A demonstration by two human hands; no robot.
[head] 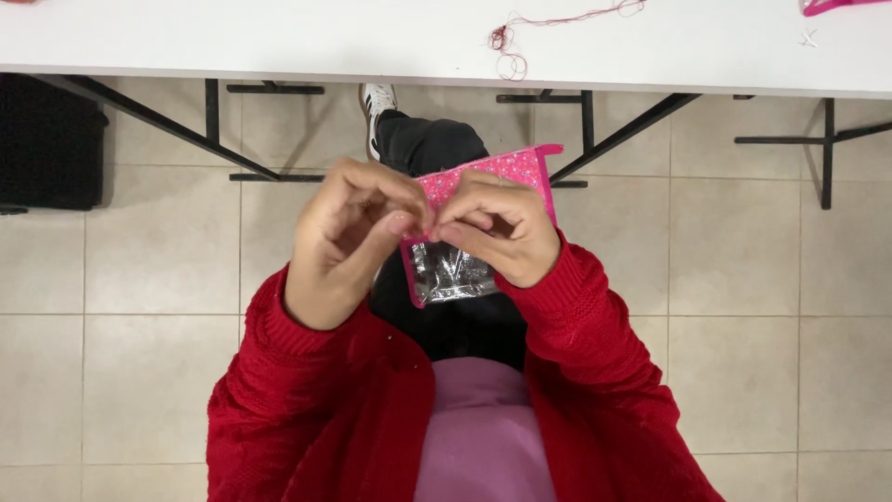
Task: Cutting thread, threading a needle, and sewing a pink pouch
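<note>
Both hands are raised over my lap, in red knitted sleeves. Between them is a small pink pouch (502,169) with a dotted pink top and a clear plastic lower panel (448,276). My right hand (497,234) grips the pouch from the right, its fingers curled over the pink part. My left hand (351,234) pinches thumb and fingertips together at the pouch's left upper edge, touching the right hand's fingertips. Whatever small thing sits in that pinch is hidden.
A white table (279,42) runs along the top, on black metal legs (623,135). A tangle of red thread (509,42) lies on it, with a pink object (832,6) at the far right. A black bag (46,139) stands on the tiled floor at left.
</note>
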